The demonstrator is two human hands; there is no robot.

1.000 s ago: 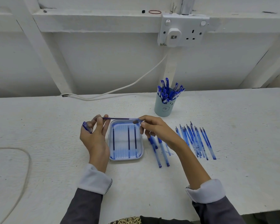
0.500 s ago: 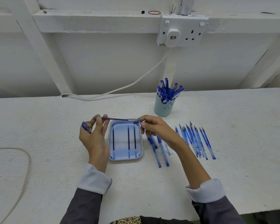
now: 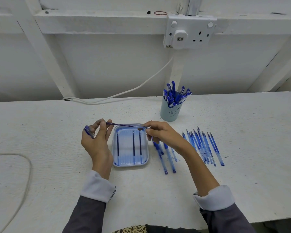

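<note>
Pinching noted on both sides. Left fingertips (image 3: 103,126) are closed on one end of a thin dark refill (image 3: 121,124). Right fingertips (image 3: 148,130) are closed on the other end, where a pale blue bit shows; I cannot tell whether it is a barrel mouth or the refill's own tip. The refill hangs level in the air, stretched between the two hands just over the far rim of the tray (image 3: 131,165), touching nothing below.

The left hand (image 3: 97,143) also keeps a blue cap (image 3: 89,132) tucked under its lower curled fingers. The right hand (image 3: 163,135) holds nothing else that I can see.

Three refills (image 3: 133,145) lie lengthwise in the tray, well apart from one another. Just right of the tray, partly under the right wrist, lie a few pens (image 3: 168,157). Further right is a fanned row of clear blue barrels (image 3: 203,147). A pale cup (image 3: 170,113) of capped pens stands behind, on the white table (image 3: 40,132).

Judgement: pens are being stripped, and the step in hand is getting this refill free and into the tray. The next move calls for turning it parallel to the three lying there, lowering it into a free groove, then loosening both pinches. The cap will need its own place.
</note>
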